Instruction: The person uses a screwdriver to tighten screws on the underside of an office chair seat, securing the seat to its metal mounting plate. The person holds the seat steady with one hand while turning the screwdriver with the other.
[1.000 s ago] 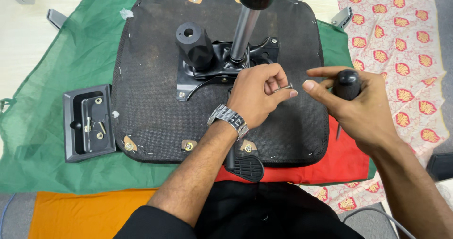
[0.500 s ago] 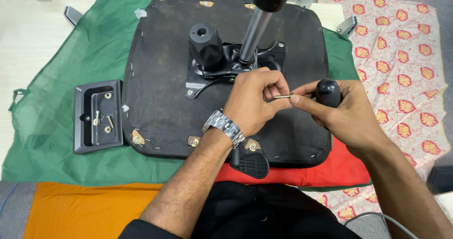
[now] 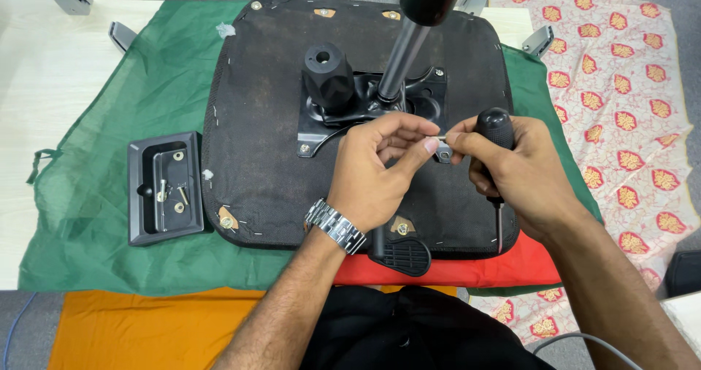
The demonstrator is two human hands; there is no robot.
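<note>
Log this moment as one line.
left hand: pinching small screw | right hand: gripping screwdriver | under: upturned chair seat

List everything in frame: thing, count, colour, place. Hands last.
chair seat: 1, black, upside down on the green cloth, centre
gas-lift column: 1, black and grey, rising from the seat mechanism
knob: 1, black, on the mechanism, left of the column
lever paddle: 1, black, at the seat's near edge
tray: 1, dark grey, left of the seat, holds small screws
green cloth: 1, under the seat
red cloth: 1, near edge
orange cloth: 1, bottom left
patterned cloth: 1, cream and red, right
screwdriver: 1, black handle, in right hand
screw: 1, small, silver, pinched between both hands
wristwatch: 1, silver, left wrist
left hand: fingertips on the screw
right hand: grip around the screwdriver
</note>
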